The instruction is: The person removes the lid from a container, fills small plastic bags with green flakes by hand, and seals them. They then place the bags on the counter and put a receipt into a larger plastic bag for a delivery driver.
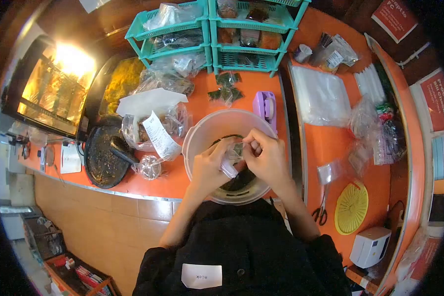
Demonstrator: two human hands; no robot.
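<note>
A translucent white tub (206,129) stands directly in front of me, with dark, leafy-looking contents (235,185) at its bottom. Over its opening, my left hand (210,166) holds a small clear plastic bag (236,151) between thumb and fingers. My right hand (267,157) pinches the bag's upper edge from the other side. A strip of whitish plastic (229,168) hangs below the left fingers. What the bag contains is hard to make out. Just behind the tub lie several small clear packets (225,89) with dark green contents, beside a purple tape dispenser (265,109).
Turquoise shelves (207,47) rise at the back. Wrapped bags with a paper slip (159,135) and a black pan (106,160) are on the left. On the right are a plastic-bag stack (321,96), scissors (321,209), a yellow lid (351,209) and a white printer (371,246).
</note>
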